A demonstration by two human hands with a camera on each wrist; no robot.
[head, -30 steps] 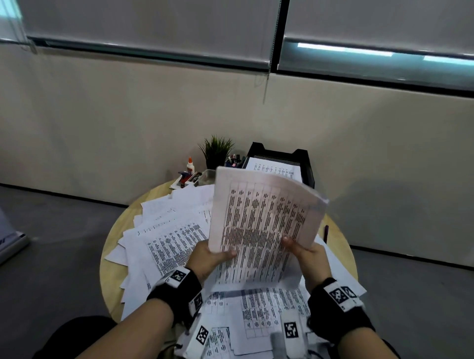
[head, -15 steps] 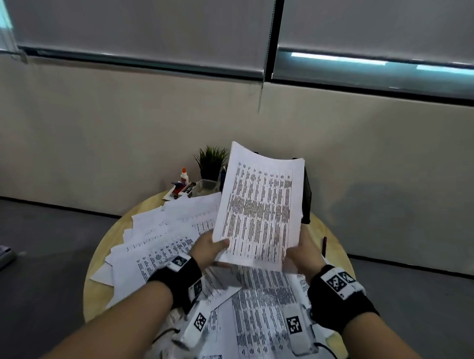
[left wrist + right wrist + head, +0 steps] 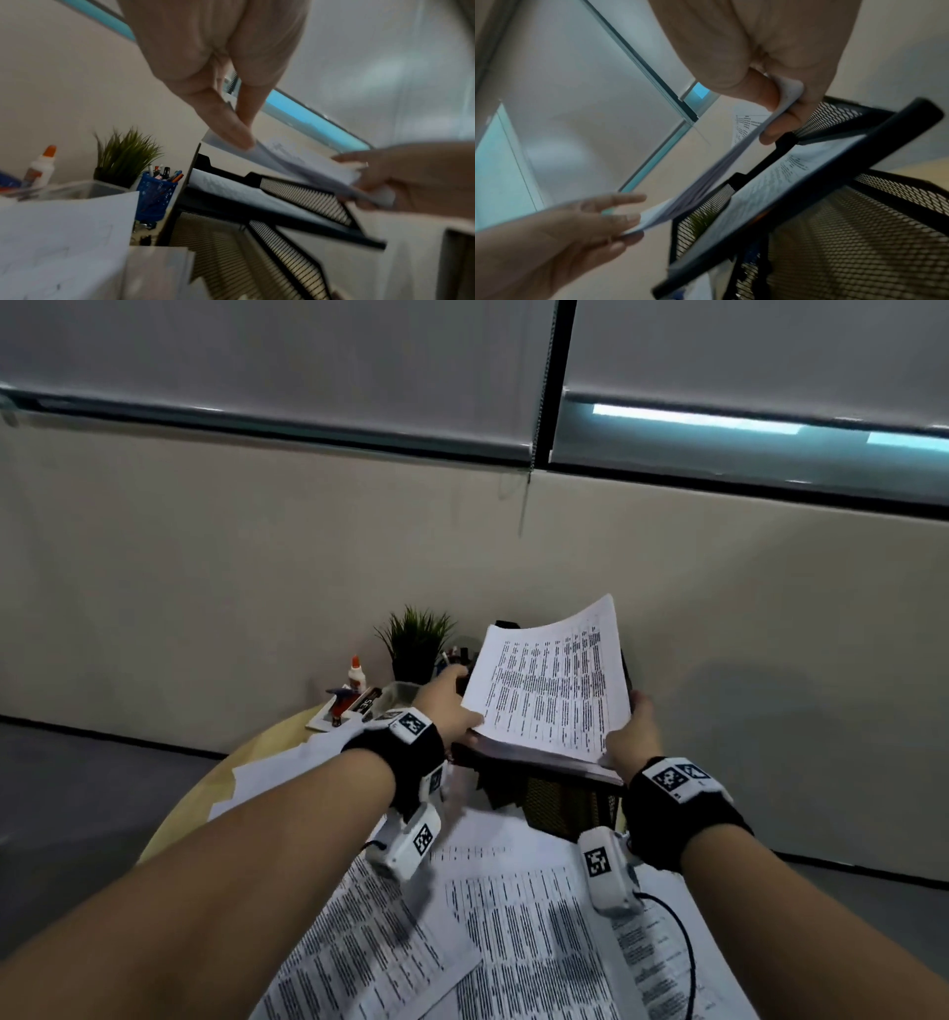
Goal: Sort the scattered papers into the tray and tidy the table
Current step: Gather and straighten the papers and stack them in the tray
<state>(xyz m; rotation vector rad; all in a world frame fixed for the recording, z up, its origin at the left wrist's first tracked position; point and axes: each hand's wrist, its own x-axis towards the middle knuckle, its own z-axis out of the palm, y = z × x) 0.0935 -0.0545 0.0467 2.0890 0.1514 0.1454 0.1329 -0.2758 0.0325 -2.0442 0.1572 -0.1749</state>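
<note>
Both hands hold a stack of printed papers [image 3: 549, 690] just above the top shelf of the black mesh tray [image 3: 560, 803] at the table's far side. My left hand [image 3: 459, 711] pinches the stack's left edge, thumb on top [image 3: 244, 130]. My right hand [image 3: 634, 731] pinches the right edge between thumb and fingers [image 3: 780, 113]. The stack [image 3: 706, 182] tilts, far end raised, near end low over the tray [image 3: 834, 172]. A printed sheet [image 3: 231, 186] lies in the tray's top shelf. More scattered papers [image 3: 513, 927] cover the round wooden table [image 3: 246, 762].
Left of the tray stand a small green plant [image 3: 416, 644], a blue pen cup [image 3: 156, 194], a clear box [image 3: 77, 190] and a glue bottle [image 3: 355, 672]. A beige wall rises close behind the table. Grey floor lies around it.
Both hands carried the stack forward from in front of me to above the tray. The stack went from nearly upright to tilted flatter.
</note>
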